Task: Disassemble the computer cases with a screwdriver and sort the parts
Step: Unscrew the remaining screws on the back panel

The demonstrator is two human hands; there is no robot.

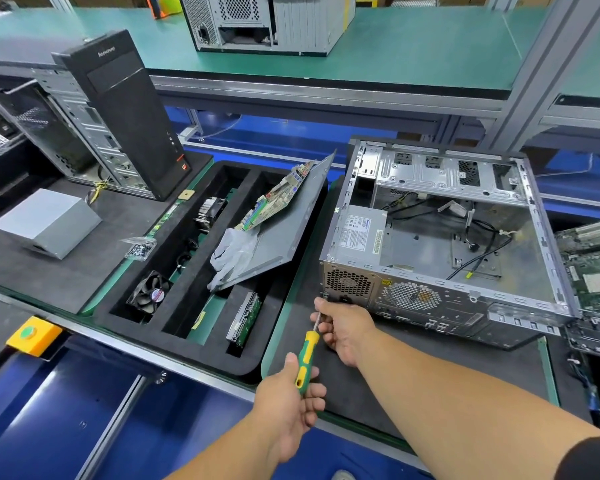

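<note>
Holding a green-and-yellow-handled screwdriver (308,355), left hand (289,403) has its grip closed round the handle; right hand (343,329) pinches the metal shaft near the tip, steadying it. Tip sits at the rear lower corner of the open grey steel computer case (440,237), which lies on its side on a dark mat on the counter (361,393). Silver power supply (361,233) is in the case by that corner, loose black cables across the case floor. Left of the case, a black foam sorting tray (174,341) holds a black cooling fan (149,296), a hard drive (245,317), a finned heatsink (210,211), and a grey side panel (284,226) with a green motherboard (274,195) and white gloves (232,254) on it.
</note>
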